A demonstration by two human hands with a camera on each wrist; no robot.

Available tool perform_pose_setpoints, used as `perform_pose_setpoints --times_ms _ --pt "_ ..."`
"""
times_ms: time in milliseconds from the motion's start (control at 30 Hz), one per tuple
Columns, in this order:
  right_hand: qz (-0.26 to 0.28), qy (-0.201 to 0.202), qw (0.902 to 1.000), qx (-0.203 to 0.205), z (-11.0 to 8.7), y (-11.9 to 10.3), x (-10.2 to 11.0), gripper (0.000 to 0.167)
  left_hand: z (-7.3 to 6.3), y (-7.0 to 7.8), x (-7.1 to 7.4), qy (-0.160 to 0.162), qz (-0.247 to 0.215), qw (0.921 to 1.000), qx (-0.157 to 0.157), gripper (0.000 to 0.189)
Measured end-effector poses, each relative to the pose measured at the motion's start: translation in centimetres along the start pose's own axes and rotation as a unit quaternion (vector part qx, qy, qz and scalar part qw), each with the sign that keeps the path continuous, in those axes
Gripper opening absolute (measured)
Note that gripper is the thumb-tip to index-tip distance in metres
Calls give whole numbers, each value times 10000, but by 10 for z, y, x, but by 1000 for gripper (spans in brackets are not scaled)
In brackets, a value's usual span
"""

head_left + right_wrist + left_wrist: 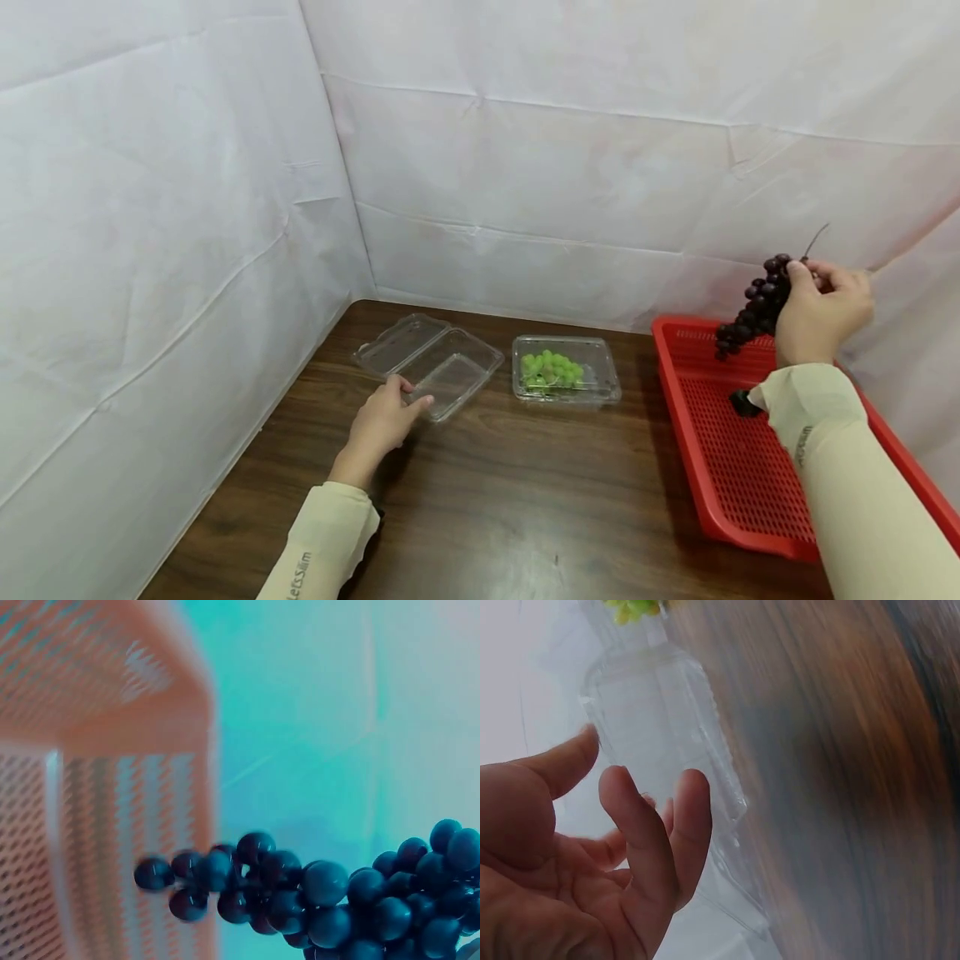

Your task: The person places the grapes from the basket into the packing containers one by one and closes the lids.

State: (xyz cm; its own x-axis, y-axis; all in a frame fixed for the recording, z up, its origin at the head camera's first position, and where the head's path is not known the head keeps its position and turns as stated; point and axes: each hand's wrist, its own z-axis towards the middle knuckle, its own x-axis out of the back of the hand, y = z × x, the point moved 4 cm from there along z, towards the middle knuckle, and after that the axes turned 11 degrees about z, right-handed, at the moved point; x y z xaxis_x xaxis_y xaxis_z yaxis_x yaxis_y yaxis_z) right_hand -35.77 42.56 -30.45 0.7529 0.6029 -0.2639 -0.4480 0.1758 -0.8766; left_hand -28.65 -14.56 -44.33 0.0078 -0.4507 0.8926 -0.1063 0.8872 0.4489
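- The right hand [825, 310], right of centre in the head view, pinches a bunch of dark grapes [756, 310] near its top, between thumb and fingers.
- A thin stem [816, 240] sticks up above that grip, while the bunch slants toward the lower left, its tip overlapping the far end of a red basket [681, 433].
- In the right wrist view, the bunch stretches from the lower right edge to left of centre, its tip in front of the slotted basket wall; colours there look shifted.
- The left hand [382, 418], left of centre in the head view, has slightly bent fingers with nothing in their grasp.
- It is at the near edge of an open clear container [450, 375]; whether the fingertips touch the plastic I cannot tell.
- The container's lid [403, 343] lies folded back toward the upper left.
- Near the middle of the frame, a second clear container [602, 382] has its lid down over green grapes [551, 371].
- Both containers and the basket stand on a brown wood-grain table [517, 500].
- White sheeting [525, 167] fills the top of the frame.
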Motion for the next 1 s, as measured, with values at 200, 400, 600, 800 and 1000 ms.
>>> perform_pose_setpoints --times_ms 200,400,600,800,1000 --pt "810 -543 9951 144 -27 -47 -29 11 2 -8 -1 121 75 9998 127 74" --pt "1474 -1600 9760 100 -58 -67 -63 24 3 -13 1 51 -21 9998 203 101" --pt "1317 -2572 9573 103 -94 -63 -111 28 3 -20 4 -70 -527 9985 139 106" --pt "1510 -3320 9309 -185 -137 -53 -163 24 8 -30 7 -73 -1167 9929 206 92" --pt "1576 -4014 8974 -933 -192 -45 -198 23 14 -38 9 142 -1629 9860 338 89"
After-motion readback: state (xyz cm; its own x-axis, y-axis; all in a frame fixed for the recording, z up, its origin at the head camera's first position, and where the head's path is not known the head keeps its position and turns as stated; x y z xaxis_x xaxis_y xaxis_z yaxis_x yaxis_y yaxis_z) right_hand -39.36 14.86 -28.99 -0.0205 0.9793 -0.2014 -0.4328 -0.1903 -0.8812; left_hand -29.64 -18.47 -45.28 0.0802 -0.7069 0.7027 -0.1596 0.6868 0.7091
